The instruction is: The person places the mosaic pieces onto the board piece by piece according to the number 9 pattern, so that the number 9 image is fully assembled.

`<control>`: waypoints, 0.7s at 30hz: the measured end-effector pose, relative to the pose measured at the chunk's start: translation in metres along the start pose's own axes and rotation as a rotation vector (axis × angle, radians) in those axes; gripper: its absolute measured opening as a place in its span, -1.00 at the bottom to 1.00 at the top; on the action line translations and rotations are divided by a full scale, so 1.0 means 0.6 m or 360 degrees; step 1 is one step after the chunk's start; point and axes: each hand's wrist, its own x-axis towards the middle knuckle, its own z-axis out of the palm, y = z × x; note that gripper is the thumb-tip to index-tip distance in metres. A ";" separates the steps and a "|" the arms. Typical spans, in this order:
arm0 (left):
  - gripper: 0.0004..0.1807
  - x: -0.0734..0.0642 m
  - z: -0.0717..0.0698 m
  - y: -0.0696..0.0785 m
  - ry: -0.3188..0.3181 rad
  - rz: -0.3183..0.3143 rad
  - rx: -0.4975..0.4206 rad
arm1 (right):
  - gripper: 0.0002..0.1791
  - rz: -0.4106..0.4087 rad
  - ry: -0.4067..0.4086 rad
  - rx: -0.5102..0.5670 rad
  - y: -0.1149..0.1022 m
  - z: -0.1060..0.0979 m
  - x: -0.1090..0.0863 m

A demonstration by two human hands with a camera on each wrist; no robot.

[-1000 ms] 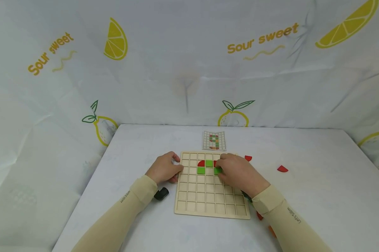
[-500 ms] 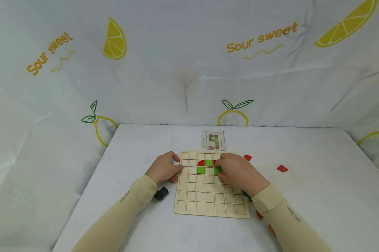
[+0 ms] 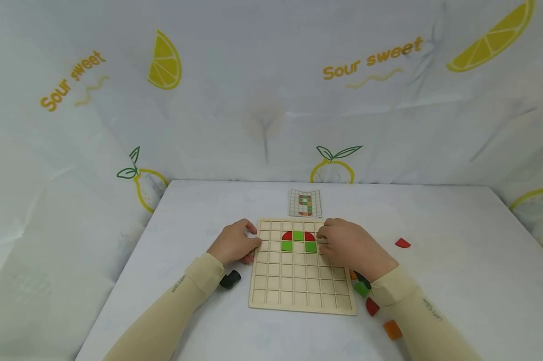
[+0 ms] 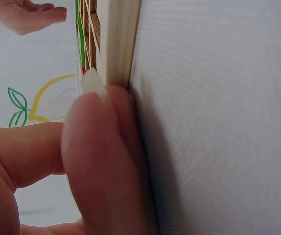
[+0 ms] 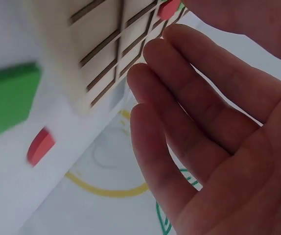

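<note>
The thumb of the left hand (image 3: 235, 243) touches the left edge of the gridded wooden board (image 3: 294, 286); its fingers are bent, and I cannot tell whether they pinch the rim; the right hand (image 3: 352, 245) has its fingers lightly curved, side by side and free of any tile, over the board's right part; just left of those fingertips lie a red quarter-round tile (image 3: 309, 236) and a green square (image 3: 310, 247); ahead of both hands' fingers is a pattern card (image 3: 304, 203).
</note>
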 end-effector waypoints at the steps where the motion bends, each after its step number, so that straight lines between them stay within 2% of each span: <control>1: -0.71 0.000 0.001 0.000 0.0000 0.0002 0.0000 | -0.82 0.0022 -0.0014 -0.0009 0.007 -0.002 -0.005; 9: -0.70 -0.002 0.002 0.004 0.0016 -0.0008 0.0033 | -0.80 0.0183 -0.0054 -0.0023 0.077 -0.023 -0.051; 17: -0.70 -0.002 0.004 0.006 0.0010 -0.0020 0.0031 | -0.73 0.0363 -0.0116 -0.0075 0.147 -0.033 -0.096; 21: -0.69 -0.002 0.003 0.005 0.0003 -0.0028 0.0023 | -0.74 0.0408 -0.0116 -0.0069 0.179 -0.030 -0.112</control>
